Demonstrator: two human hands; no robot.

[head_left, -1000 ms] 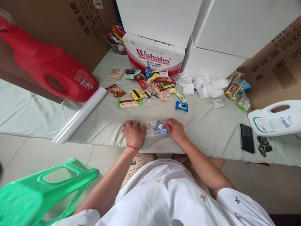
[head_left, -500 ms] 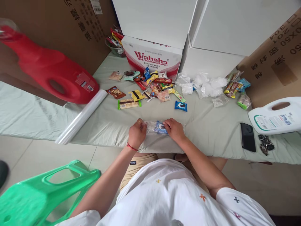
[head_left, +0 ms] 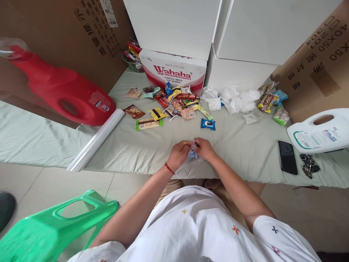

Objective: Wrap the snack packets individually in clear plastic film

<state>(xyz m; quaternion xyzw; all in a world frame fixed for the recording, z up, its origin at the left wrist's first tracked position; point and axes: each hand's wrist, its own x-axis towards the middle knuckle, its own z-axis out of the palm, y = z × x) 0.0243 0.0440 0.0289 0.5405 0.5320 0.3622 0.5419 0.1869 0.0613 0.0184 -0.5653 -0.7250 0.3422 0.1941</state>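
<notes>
My left hand (head_left: 178,154) is closed, its fingertips pinching clear plastic film (head_left: 193,145) just above the front edge of the cloth-covered surface. Close beside it, my right hand (head_left: 204,148) grips the other side of the same film, fingers curled in. Below the fingers, a blue-and-white snack packet (head_left: 193,155) shows through the gathered film, partly hidden by both hands. A similar blue snack packet (head_left: 208,124) lies flat a little farther back. Beyond it is a loose pile of wrapped snacks (head_left: 178,105), with a green-ended bar (head_left: 149,124) at its near left.
Left are a film roll (head_left: 96,140), a red jug (head_left: 71,92) and a green stool (head_left: 54,218). Behind stands a Wahaha carton (head_left: 174,69). Crumpled clear plastic (head_left: 237,99) lies back right, with a phone (head_left: 287,157), keys (head_left: 309,165) and white jug (head_left: 319,131) nearer.
My hands have come together, the left moving right toward the right hand. The film, stretched out sideways before, is now bunched up over the blue packet. The view has shifted slightly.
</notes>
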